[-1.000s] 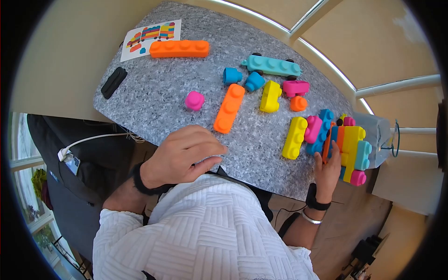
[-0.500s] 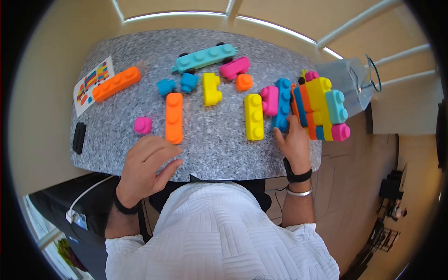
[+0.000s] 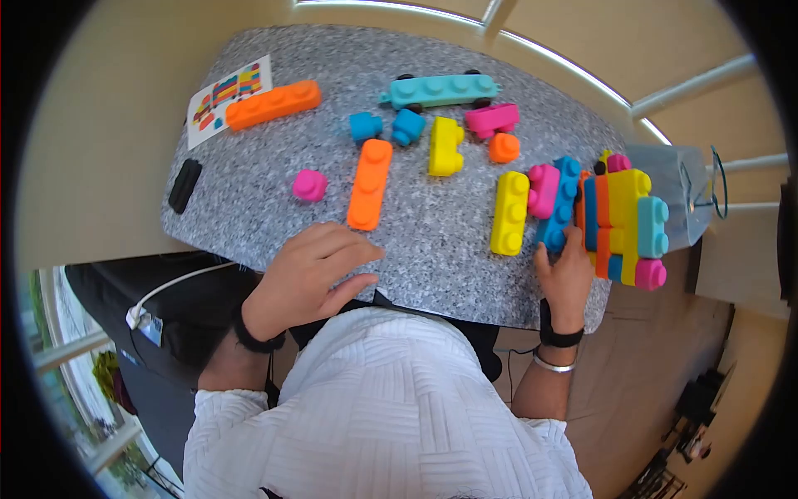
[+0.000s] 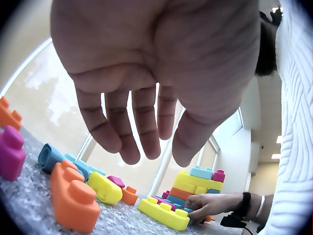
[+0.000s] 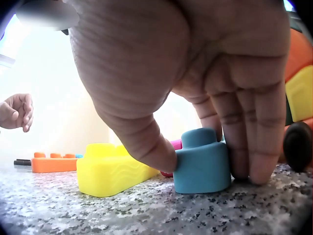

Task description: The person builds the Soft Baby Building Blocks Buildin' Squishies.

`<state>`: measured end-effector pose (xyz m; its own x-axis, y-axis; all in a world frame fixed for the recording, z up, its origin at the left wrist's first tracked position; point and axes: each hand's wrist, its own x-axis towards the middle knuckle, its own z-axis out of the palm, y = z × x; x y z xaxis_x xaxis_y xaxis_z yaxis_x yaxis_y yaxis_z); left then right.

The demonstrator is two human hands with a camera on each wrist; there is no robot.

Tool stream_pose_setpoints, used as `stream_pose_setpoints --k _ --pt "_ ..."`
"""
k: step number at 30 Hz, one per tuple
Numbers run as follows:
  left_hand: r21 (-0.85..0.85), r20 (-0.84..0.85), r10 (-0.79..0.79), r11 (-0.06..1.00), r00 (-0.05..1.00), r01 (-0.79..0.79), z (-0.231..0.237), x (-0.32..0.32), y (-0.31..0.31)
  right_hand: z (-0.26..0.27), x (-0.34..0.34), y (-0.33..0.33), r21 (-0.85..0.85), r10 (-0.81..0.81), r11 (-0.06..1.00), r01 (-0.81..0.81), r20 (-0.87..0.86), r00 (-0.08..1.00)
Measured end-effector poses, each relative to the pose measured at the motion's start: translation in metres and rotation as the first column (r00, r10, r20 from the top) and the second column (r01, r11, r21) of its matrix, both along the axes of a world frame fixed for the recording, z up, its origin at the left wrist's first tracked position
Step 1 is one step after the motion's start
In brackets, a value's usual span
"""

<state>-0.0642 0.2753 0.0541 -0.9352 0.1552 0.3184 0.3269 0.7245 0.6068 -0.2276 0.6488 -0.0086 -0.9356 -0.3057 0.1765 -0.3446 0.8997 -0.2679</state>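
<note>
My right hand [image 3: 568, 274] is at the near end of a long blue toy block [image 3: 559, 205] on the table. Its thumb lies on one side and its fingers on the other, pinching the block [image 5: 202, 164]. Left of that block are a small pink block [image 3: 543, 190] and a long yellow block [image 3: 509, 214]. To its right stands a built stack [image 3: 625, 214] of yellow, orange, blue and pink blocks. My left hand [image 3: 309, 274] hangs over the table's near edge with relaxed fingers, holding nothing. Closest to it is a long orange block [image 3: 370, 185].
A pink cube block [image 3: 310, 185], blue blocks [image 3: 366, 126], a notched yellow block [image 3: 445, 146] and a turquoise wheeled base [image 3: 442, 90] lie around the grey speckled table [image 3: 274, 208]. A picture card [image 3: 204, 121] lies partly under another orange block [image 3: 274, 105]. A clear container [image 3: 686, 191] stands behind the stack.
The head view has swung, shifting the whole table in frame. My right hand has drawn from beside the stack to the blue block's near end. My left hand stays over the near edge.
</note>
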Motion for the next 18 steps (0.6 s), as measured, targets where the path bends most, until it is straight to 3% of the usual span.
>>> stream_pose_setpoints --k 18 --pt "-0.129 0.270 0.100 0.989 0.958 -0.066 -0.013 0.003 0.004 -0.003 -0.001 0.004 0.009 -0.003 1.000 0.003 0.018 1.000"
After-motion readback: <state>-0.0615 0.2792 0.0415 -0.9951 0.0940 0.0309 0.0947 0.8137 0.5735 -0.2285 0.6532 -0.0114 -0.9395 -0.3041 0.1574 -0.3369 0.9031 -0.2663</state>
